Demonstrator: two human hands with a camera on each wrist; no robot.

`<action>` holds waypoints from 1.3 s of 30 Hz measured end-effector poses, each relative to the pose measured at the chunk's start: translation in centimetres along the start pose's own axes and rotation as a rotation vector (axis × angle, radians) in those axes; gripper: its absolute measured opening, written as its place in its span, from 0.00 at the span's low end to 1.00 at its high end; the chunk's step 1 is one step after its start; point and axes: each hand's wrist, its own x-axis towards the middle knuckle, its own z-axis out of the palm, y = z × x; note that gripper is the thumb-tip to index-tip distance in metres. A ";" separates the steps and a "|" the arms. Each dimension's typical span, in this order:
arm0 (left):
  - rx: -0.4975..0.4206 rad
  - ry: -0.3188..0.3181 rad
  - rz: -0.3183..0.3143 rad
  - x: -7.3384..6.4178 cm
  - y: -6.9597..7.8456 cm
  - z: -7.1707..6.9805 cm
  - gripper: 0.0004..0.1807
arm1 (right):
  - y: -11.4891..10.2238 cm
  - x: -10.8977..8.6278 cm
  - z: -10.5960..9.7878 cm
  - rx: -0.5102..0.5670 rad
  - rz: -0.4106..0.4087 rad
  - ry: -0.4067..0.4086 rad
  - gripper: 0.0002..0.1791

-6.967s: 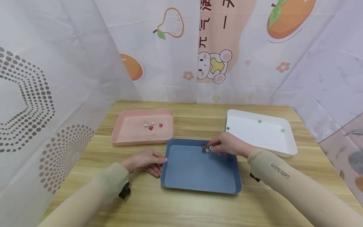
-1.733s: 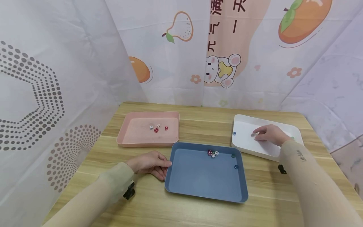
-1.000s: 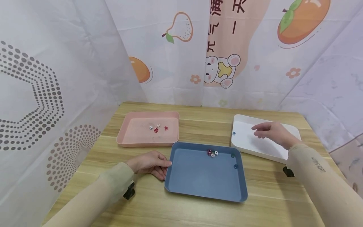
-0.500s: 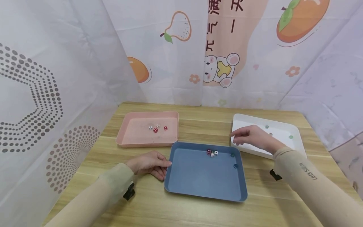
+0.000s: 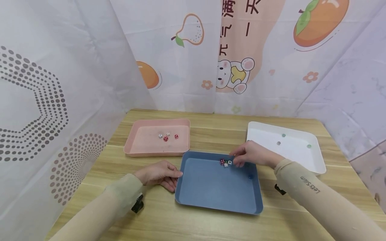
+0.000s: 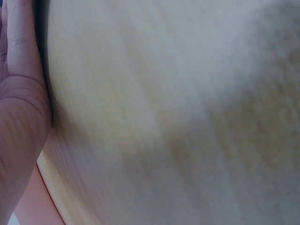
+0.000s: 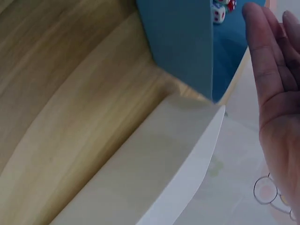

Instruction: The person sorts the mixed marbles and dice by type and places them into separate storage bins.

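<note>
1. Far left, the left hand (image 5: 158, 174) lies low, thumb on the rim of the blue tray (image 5: 215, 189), fingers folded outside: it's holding that edge.
2. Inside, clustered dice (image 5: 226, 165) sit near the far wall.
3. Here's the right hand (image 5: 254, 154), palm down over the far-right corner, fingertips just beside them; whether it pinches anything, I can't tell.
4. Rightmost, the white tray (image 5: 297, 153) holds small clear pieces (image 5: 278, 143).

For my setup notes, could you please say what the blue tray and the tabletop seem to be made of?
Blue tray: probably plastic, matte; its thin, even walls and rounded corners look moulded, though coated metal is possible.
Tabletop: wood or wood-look laminate, smooth with a soft sheen; streaky grain shows, but which it is stays open.
</note>
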 end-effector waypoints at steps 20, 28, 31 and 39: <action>0.001 -0.002 0.001 0.1 0.2 0.0 0.15 | -0.3 1.4 2.4 0.009 0.153 -0.056 0.21; 0.003 0.005 -0.007 0.0 0.3 0.1 0.15 | 0.3 1.5 2.8 -0.025 0.140 -0.055 0.18; 0.000 0.006 -0.011 0.0 0.2 0.1 0.14 | 0.6 1.5 3.0 -0.021 0.132 -0.057 0.16; -0.002 0.004 -0.011 0.0 0.1 0.1 0.14 | 1.0 1.7 3.5 -0.053 0.114 -0.053 0.11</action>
